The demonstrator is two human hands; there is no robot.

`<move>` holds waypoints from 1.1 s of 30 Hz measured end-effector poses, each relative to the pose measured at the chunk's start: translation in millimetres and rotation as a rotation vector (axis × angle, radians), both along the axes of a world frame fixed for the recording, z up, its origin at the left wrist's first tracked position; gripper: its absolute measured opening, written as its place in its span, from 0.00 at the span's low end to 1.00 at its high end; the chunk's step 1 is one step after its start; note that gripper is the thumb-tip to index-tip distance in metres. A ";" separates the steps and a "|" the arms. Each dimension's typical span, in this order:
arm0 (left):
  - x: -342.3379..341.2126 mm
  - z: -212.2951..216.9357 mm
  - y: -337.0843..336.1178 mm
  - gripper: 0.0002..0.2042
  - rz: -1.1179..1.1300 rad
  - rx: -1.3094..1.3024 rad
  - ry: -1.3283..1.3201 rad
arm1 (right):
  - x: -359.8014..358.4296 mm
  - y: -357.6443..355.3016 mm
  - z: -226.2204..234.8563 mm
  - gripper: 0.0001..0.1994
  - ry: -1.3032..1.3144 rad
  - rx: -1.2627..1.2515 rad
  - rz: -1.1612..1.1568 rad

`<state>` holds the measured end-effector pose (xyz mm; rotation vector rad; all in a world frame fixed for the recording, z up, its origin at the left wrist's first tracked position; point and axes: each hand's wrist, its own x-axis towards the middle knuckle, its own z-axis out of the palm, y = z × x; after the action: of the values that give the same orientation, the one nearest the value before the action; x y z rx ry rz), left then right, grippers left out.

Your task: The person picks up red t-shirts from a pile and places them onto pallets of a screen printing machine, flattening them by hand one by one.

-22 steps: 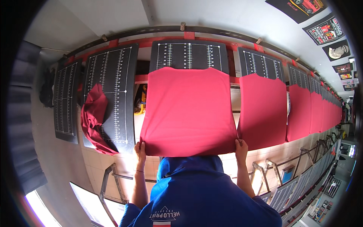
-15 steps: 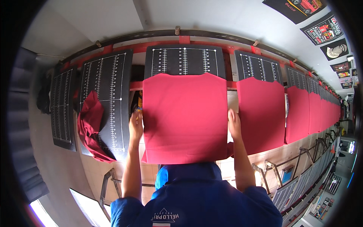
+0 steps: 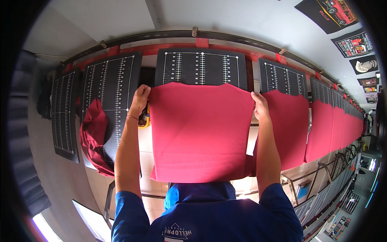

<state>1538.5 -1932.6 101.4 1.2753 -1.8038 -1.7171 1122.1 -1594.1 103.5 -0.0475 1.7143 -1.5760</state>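
A red fabric panel [image 3: 199, 133] lies over the middle black board [image 3: 201, 66], whose far end with white ruled lines stays uncovered. At the panel's upper left corner, my left hand [image 3: 141, 97] pinches the cloth's edge. My right hand [image 3: 261, 105] grips the opposite upper corner, thumb on top. Between them the cloth's far edge runs in a shallow shaped curve. Its near edge hangs down close to my body.
To the left, a crumpled red cloth [image 3: 94, 137] lies on another ruled black board [image 3: 121, 76]. Rightward, a row of boards carries more red panels [image 3: 284, 129]. A dark metal rail [image 3: 161, 37] runs behind the boards. Something yellow [image 3: 144, 122] sits in the gap by my left forearm.
Both hands have moved away from me, from the panel's sides up to its far corners, and have closed on the cloth. The panel's upper edge now looks wider.
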 end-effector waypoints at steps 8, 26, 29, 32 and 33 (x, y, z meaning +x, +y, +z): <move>-9.5 0.7 -2.5 0.11 0.095 -0.189 -0.104 | 3.5 -7.6 -6.6 0.11 0.039 -0.002 -0.083; 143.0 -38.0 219.4 0.32 0.218 0.450 0.069 | 128.5 -46.2 42.3 0.35 1.612 0.205 1.165; 141.2 -45.3 215.1 0.32 0.265 0.557 0.117 | 110.5 -84.6 33.9 0.34 1.657 0.272 0.950; 136.4 -54.5 228.9 0.32 0.368 0.650 0.190 | 207.9 -33.5 60.0 0.33 1.635 0.149 1.264; 133.5 -54.7 228.4 0.33 0.397 0.697 0.228 | 250.3 13.0 55.1 0.33 1.567 0.014 1.461</move>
<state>1672.0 -1704.2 46.7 1.4720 -0.7599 -2.2033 1372.4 -1581.1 158.6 -2.3581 1.6584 -0.1319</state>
